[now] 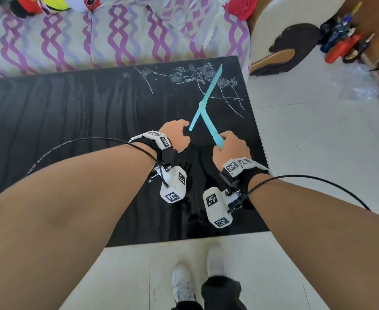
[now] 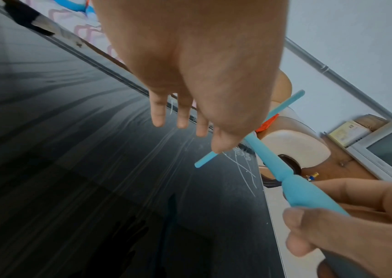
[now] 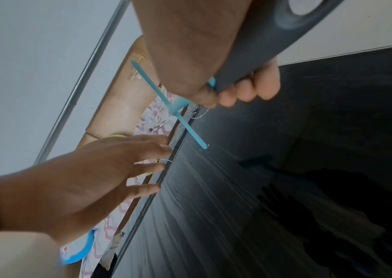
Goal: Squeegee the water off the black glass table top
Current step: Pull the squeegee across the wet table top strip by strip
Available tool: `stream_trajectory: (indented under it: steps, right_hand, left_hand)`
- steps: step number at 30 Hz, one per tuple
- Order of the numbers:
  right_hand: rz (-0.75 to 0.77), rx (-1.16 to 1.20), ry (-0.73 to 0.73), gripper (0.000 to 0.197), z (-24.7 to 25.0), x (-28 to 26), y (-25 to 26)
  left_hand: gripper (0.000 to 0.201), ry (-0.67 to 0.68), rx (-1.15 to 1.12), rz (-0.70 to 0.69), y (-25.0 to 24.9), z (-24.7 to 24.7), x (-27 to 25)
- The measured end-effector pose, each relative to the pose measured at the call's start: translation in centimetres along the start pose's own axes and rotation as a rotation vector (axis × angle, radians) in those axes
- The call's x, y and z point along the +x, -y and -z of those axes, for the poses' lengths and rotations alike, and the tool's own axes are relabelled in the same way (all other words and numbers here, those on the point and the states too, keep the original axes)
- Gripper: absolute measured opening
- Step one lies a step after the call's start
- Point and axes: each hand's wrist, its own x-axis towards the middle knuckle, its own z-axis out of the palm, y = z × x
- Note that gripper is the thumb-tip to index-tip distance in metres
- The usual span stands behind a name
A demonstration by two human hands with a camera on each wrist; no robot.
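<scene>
The black glass table top is streaked with water and has a white floral etching at its far right corner. My right hand grips the handle of a light blue T-shaped squeegee. The tool is tilted, and its blade runs from the etching back toward my left hand. It seems lifted off the glass, where its dark reflection shows. My left hand hovers with relaxed, spread fingers beside the blade's near end and holds nothing. The grey end of the handle sticks out behind my right palm.
A sofa with a purple-patterned cover runs along the table's far edge, with plush toys on it. To the right stand a cream round stool and tools on the tiled floor. My white shoes are at the near edge.
</scene>
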Motion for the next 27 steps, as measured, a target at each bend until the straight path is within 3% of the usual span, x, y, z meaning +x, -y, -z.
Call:
stream_trajectory:
  steps: [7, 17, 20, 23, 27]
  right_hand:
    - [-0.002, 0.189, -0.04, 0.017, -3.2, 10.9, 0.7]
    - [-0.003, 0.447, -0.109, 0.039, -8.0, 24.8, 0.9]
    - [-0.004, 0.574, -0.073, 0.028, -8.7, 28.1, 1.3]
    - [-0.048, 0.752, -0.004, 0.017, -9.2, 31.2, 1.7]
    - [-0.097, 0.846, 0.084, 0.025, -9.5, 34.1, 2.4]
  left_hand:
    - [0.055, -0.032, 0.018, 0.068, 0.8, 0.8, 11.6]
    - [0.047, -0.221, -0.102, 0.117, 4.3, -1.7, 24.8]
    - [0.046, -0.291, -0.093, 0.129, 5.3, -1.8, 27.9]
    - [0.054, -0.268, -0.049, 0.162, 5.6, -1.2, 31.1]
    - [0.079, -0.179, 0.043, 0.172, 5.3, -0.2, 34.9]
